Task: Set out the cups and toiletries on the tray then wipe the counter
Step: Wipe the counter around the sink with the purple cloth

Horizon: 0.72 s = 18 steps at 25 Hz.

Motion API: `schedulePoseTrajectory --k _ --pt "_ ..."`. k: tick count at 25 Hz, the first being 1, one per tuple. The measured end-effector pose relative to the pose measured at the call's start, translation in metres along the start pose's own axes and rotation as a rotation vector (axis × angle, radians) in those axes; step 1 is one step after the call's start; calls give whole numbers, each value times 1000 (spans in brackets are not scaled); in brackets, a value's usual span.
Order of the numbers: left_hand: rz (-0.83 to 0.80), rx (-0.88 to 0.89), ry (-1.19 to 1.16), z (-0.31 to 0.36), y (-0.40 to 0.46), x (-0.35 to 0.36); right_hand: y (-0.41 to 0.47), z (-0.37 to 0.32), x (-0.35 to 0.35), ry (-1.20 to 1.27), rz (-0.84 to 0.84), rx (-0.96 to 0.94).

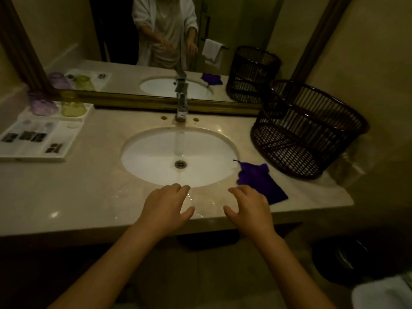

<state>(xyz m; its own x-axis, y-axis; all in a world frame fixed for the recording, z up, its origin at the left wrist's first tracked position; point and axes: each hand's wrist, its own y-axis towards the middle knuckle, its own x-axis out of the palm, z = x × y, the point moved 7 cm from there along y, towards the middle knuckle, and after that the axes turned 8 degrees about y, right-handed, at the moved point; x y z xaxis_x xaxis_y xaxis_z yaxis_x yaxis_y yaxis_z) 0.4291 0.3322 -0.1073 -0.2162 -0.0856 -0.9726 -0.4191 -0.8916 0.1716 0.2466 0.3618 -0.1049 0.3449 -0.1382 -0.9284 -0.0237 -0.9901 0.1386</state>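
Because the tray (13,158) at nine o'clock already carries the purple cup (42,105), the yellow cup (73,107) and the small toiletries (33,136), the setting-out appears finished and wiping seems to be left. Both hands are held spread and empty above the wet counter (66,197) edge at six o'clock, the left hand (166,207) and right hand (250,209) grasping nothing. The purple cloth (258,179) is left just beside the right hand at four o'clock, probably kept within reach. Water is seen running from the faucet (181,101).
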Motion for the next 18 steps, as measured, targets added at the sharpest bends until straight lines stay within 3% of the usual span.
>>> schedulePoseTrajectory --k 10,18 --pt "-77 121 -169 121 69 60 22 141 -33 47 55 126" --pt "-167 158 -110 174 163 122 86 209 -11 9 -150 18"
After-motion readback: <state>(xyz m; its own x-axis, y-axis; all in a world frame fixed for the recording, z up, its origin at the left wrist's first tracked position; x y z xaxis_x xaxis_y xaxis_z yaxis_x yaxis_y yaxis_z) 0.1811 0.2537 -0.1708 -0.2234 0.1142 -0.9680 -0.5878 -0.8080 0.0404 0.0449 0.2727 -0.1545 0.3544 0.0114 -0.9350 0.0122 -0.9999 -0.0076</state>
